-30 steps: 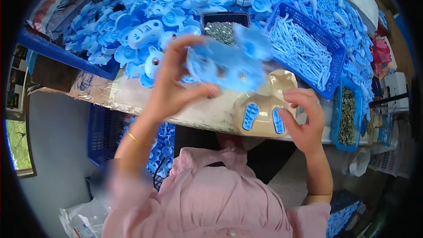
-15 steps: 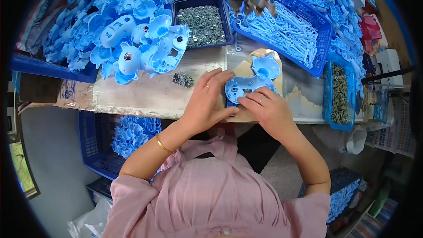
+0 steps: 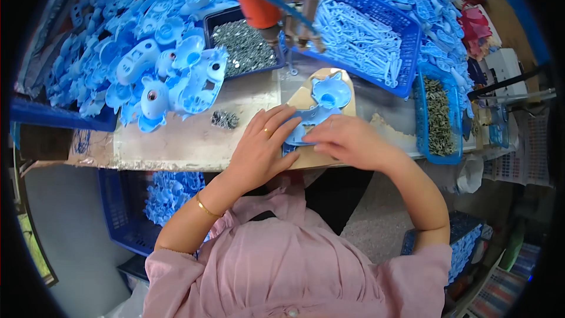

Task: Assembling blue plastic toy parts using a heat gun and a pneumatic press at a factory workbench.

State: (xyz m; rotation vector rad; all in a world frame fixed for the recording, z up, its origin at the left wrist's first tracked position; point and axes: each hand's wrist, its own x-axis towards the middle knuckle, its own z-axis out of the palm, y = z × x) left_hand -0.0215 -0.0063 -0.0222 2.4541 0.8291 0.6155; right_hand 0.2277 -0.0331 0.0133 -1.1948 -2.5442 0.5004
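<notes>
Blue shell (image 3: 318,111) looks light, stiff; best gripped by rim. Left hand (image 3: 259,146) spread at its 8 o'clock; right hand (image 3: 354,140) at 4, pinch unclear.

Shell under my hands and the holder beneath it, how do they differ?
The shell is light blue; the holder is tan. The shell lies on top; the holder sits beneath it on the table. The shell shows a hollow bowl at its far end; the holder forms a border around that bowl. Both are partly hidden by the right hand.
</notes>
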